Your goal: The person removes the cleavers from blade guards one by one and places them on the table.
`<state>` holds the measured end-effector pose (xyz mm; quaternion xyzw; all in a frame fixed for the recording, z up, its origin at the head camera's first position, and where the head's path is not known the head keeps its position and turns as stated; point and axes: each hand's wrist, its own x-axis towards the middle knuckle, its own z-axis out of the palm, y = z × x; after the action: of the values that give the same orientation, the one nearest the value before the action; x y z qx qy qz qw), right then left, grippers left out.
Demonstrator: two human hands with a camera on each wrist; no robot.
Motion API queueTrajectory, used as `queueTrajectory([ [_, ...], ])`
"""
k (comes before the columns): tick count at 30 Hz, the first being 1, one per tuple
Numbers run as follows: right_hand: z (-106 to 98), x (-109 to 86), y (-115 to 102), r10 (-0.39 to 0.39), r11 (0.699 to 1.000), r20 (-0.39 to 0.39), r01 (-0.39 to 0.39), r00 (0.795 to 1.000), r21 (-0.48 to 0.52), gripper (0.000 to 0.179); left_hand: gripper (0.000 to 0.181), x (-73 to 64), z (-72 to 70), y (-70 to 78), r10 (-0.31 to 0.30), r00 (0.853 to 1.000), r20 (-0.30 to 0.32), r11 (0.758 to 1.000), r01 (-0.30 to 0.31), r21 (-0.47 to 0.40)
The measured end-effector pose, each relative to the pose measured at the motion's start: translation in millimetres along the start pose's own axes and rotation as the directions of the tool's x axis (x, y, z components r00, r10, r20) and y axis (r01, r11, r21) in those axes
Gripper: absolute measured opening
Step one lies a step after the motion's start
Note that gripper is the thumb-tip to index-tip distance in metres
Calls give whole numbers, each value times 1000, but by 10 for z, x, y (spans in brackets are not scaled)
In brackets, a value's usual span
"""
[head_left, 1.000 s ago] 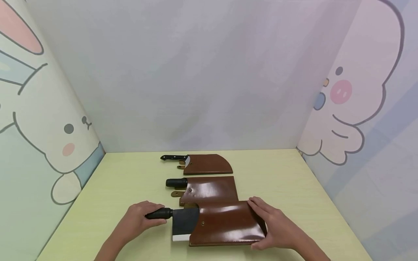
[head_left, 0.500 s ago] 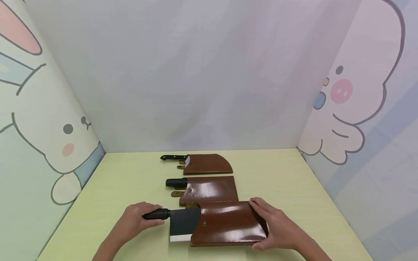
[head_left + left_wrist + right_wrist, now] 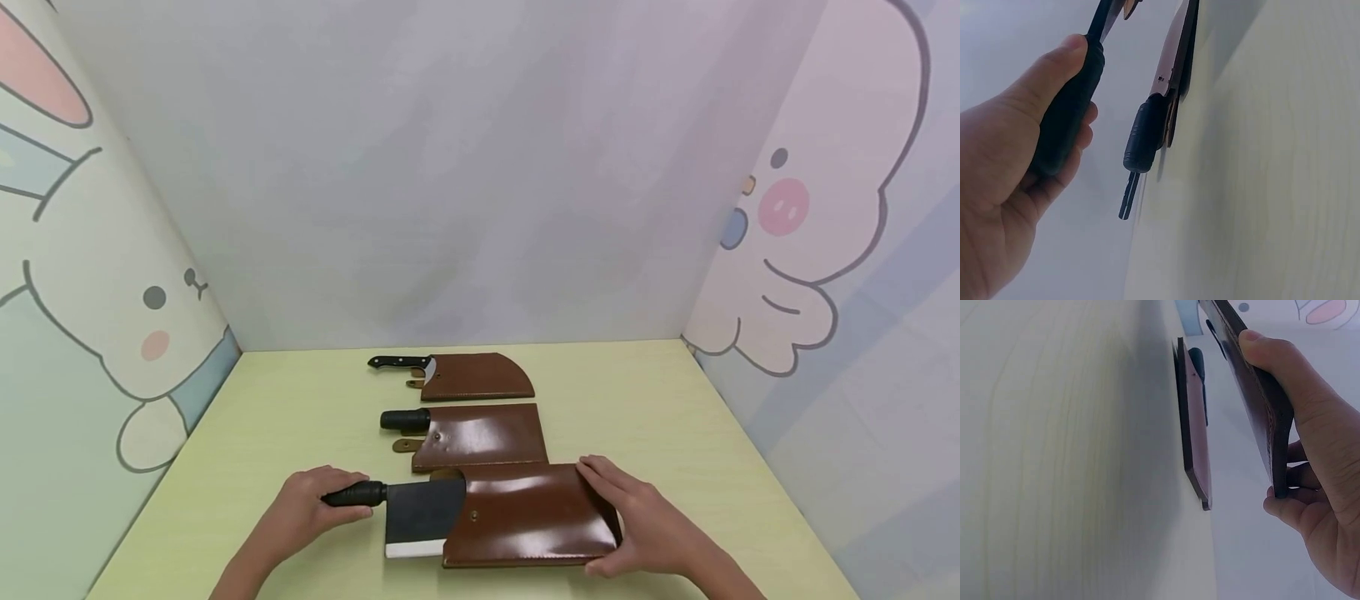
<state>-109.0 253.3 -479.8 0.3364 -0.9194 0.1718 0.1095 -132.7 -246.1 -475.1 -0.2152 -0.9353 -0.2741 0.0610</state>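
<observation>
In the head view my left hand (image 3: 311,510) grips the black handle (image 3: 354,493) of a cleaver. Part of its dark blade (image 3: 422,510), with a pale edge strip, shows outside a glossy brown leather sheath (image 3: 532,517); the rest is hidden inside. My right hand (image 3: 651,527) holds the closed right end of that sheath, thumb at the bottom corner and fingers at the top. From the left wrist, the thumb lies along the handle (image 3: 1069,112) with the fingers wrapped underneath. In the right wrist view the sheath (image 3: 1260,394) is raised above the table.
Just behind lies a second brown sheath (image 3: 487,437) with a black-handled knife (image 3: 405,419) in it. Farther back is a rounded sheath (image 3: 476,377) holding a knife with a riveted black handle (image 3: 399,362). Printed walls surround the pale yellow table (image 3: 300,400) on three sides.
My left hand has drawn the cleaver leftward, and more of the blade shows. My right hand and the sheath have shifted slightly right.
</observation>
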Motion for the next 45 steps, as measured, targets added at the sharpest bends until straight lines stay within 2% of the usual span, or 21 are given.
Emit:
queueTrajectory([
  [4,-8,-9,7,0,1000,-1,0,1000,-3,117,42,-20,-21,-31,-15,1000,16,1000,15,-20],
  [12,0,-2,11,-23,1000,-29,22,999,-9,118,42,-32,-44,-74,-1,1000,27,1000,1,-28],
  [19,1,-17,13,-11,1000,-38,10,999,-24,118,44,-49,-83,-104,-31,999,41,999,32,-9],
  [28,-21,-37,17,6,1000,-29,-6,1000,-12,118,41,-69,-108,-126,-33,999,41,999,34,-29],
  [34,-32,-58,12,7,1000,-40,-7,999,-12,118,39,-88,-108,-169,-70,997,40,997,71,-29],
  [42,3,-117,33,6,1000,-50,-7,999,-15,118,39,-138,-124,-205,-31,999,18,998,32,-45],
  [45,20,-133,39,-8,1000,-57,6,998,-24,119,38,-152,-129,-212,-27,999,28,998,29,-56],
])
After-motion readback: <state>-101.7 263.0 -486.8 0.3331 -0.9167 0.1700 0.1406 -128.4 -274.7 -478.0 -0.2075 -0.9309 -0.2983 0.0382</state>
